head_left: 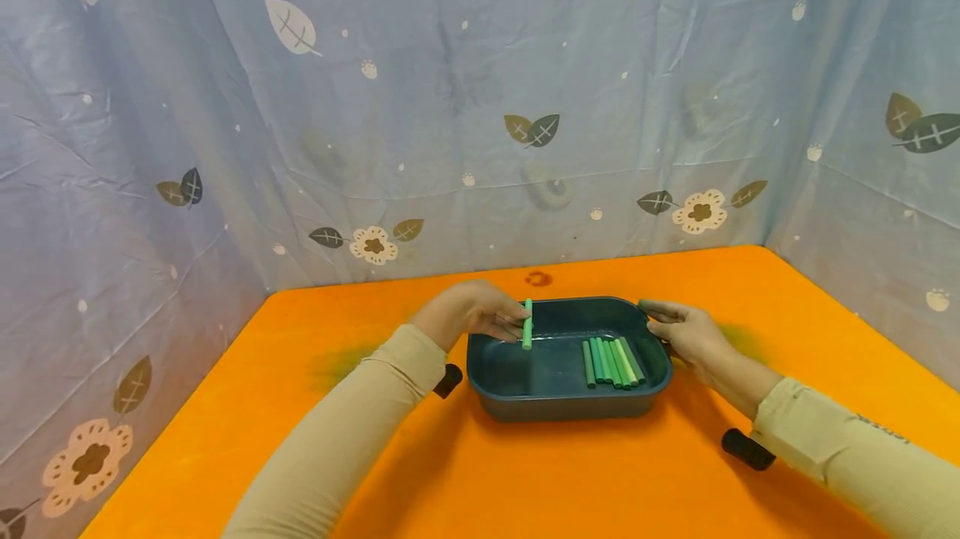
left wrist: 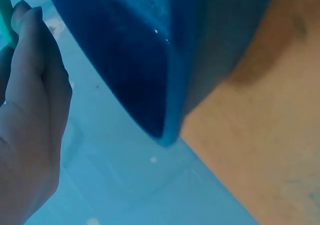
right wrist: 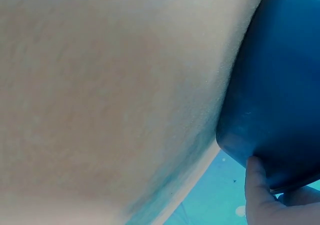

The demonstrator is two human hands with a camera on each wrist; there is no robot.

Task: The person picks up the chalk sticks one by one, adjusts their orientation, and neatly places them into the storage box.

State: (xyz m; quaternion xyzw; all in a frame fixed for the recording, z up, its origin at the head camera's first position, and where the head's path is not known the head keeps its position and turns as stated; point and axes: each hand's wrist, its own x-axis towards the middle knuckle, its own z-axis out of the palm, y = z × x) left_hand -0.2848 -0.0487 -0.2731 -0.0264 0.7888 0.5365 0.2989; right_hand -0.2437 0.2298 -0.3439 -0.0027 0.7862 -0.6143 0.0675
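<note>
Between the thumb and fingers of my left hand [head_left: 491, 311] is a green chalk stick [head_left: 527, 331], held upright over the left part of a dark blue-grey tub [head_left: 562, 410]. Several chalk sticks [head_left: 613, 362] in shades of green lie side by side on the tub's floor, toward its right end. My right hand [head_left: 693, 337] grips the tub at its right rim; in the right wrist view a finger [right wrist: 257, 182] presses against the outer wall. The left wrist view catches only part of the left hand [left wrist: 35, 115] and the edge of the stick [left wrist: 6, 17].
The tub stands on an orange table [head_left: 487, 472] with greenish smudges beside it and a dark ring mark [head_left: 538, 278] behind it. A pale blue curtain [head_left: 465, 106] with leaf and flower prints encloses the back and sides. Black wrist straps [head_left: 747, 449] show under both sleeves.
</note>
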